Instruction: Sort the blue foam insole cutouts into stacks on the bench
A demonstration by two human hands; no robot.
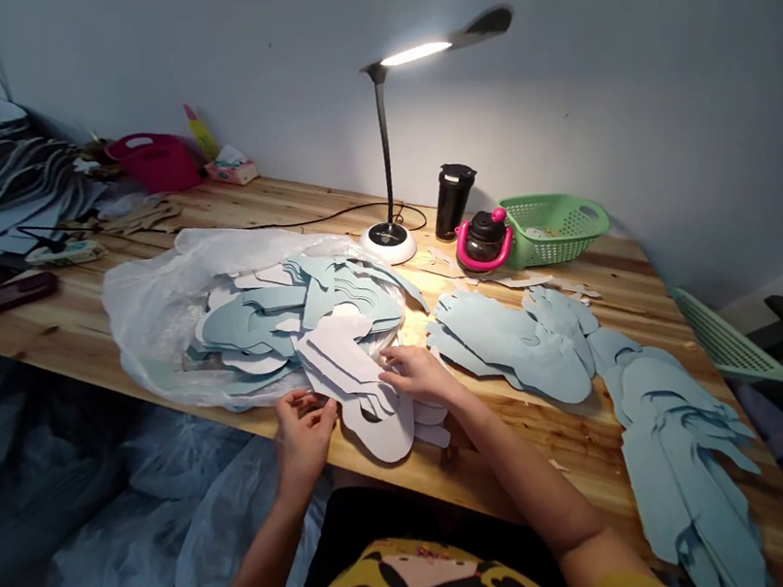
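White cut-out sheets [349, 359] lie in a loose stack at the table's front edge, partly over blue cut-outs [241, 324] heaped on a clear plastic bag [152, 319]. My left hand [306, 434] is just left of the white stack, fingers bent and apart, with nothing seen in it. My right hand [414, 373] rests at the right side of the white sheets, its fingertips touching their edge; whether it pinches one is hard to make out. More blue pieces [508, 340] lie in overlapping piles to the right.
A lit desk lamp [389, 243], a black tumbler [455, 201], a black and pink bottle [483, 242] and a green basket [551, 228] stand at the back. Stacked sheets [14, 183], a pink basket [155, 162] and a tissue box [232, 168] are at left. Plastic bags [139, 527] lie below.
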